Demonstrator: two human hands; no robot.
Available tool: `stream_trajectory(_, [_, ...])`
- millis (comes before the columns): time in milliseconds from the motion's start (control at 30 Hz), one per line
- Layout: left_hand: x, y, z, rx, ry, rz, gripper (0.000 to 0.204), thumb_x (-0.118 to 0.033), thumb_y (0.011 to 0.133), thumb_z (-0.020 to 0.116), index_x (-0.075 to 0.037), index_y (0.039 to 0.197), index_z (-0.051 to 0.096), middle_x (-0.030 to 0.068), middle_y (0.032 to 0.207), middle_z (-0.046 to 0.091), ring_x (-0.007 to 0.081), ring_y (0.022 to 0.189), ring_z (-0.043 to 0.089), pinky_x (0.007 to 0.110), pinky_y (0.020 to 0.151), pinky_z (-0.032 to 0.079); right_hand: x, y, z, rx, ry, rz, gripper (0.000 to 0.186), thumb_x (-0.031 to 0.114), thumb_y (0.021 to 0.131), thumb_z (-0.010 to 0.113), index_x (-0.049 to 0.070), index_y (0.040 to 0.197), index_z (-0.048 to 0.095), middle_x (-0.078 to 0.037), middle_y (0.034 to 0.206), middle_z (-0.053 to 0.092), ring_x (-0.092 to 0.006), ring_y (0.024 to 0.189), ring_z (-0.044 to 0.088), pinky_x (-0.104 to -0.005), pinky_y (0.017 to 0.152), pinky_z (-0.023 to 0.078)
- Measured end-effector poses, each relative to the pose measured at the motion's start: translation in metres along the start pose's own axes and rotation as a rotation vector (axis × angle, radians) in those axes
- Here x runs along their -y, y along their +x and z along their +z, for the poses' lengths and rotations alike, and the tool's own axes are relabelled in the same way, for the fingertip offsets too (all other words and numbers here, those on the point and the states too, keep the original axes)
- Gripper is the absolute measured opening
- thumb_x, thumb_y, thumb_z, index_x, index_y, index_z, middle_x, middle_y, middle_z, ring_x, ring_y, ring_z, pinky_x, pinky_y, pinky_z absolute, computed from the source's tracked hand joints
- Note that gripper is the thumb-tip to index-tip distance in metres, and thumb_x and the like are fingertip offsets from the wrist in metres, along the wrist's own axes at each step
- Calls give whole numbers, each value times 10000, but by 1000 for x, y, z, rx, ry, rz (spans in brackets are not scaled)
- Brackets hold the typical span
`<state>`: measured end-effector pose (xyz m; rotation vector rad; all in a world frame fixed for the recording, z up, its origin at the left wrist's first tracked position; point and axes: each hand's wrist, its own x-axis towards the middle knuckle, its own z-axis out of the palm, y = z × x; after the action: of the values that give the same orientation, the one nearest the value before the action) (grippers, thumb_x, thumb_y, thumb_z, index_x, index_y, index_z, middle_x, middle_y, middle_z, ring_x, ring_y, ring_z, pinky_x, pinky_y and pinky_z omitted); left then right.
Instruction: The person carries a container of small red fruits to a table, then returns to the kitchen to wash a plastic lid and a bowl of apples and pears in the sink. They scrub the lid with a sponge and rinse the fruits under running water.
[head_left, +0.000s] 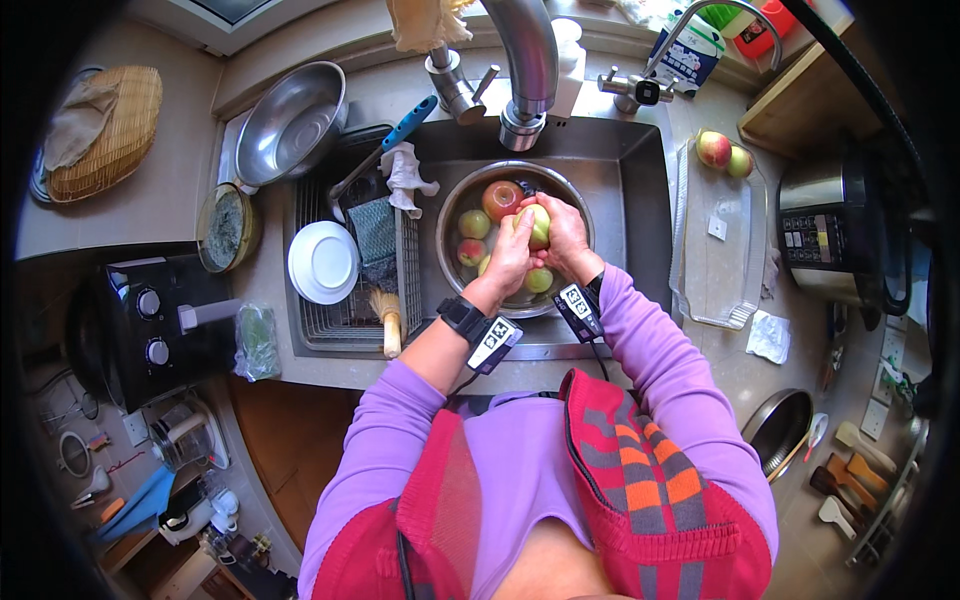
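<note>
Over a round metal basin (584, 290) in the sink, both my hands are wrapped round one yellow-green apple (539, 228). My left hand (508, 256) closes on its near left side, with the thumb lying along it. Around the right side curl the fingers of my right hand (566, 236). In the basin, beside my hands, lie a large red apple (501, 200), a red-and-green apple (471, 251) and several greener ones. Something dark (526, 187) sits behind the red apple, too small to make out.
Left in the sink (632, 190), a wire rack (410, 275) holds a white bowl (323, 262), cloths and a brush. The faucet (522, 120) hangs over the far rim. On the right counter, a clear plastic tray (700, 270) holds two apples (714, 148); a steel bowl (292, 122) stands far left.
</note>
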<state>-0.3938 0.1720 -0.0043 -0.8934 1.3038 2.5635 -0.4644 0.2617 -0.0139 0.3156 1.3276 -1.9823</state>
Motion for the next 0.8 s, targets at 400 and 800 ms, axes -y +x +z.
stream_trajectory(400, [-30, -11, -5, -10, -254, -456, 365, -375, 923, 282, -94, 866, 509, 23, 556, 446, 111, 353, 366, 203, 313, 295, -7, -23, 15, 114, -377, -345, 298, 294, 814, 568, 11, 864, 645, -82, 751, 625, -144, 730, 574, -284, 664, 454])
stream_trajectory(800, [-19, -9, -5, -22, -85, -474, 407, -387, 892, 253, -65, 828, 493, 66, 524, 501, 118, 325, 384, 214, 281, 279, -17, -11, 5, 37, -253, -72, 310, 281, 862, 509, 5, 830, 644, -74, 743, 625, -152, 630, 561, -260, 643, 457])
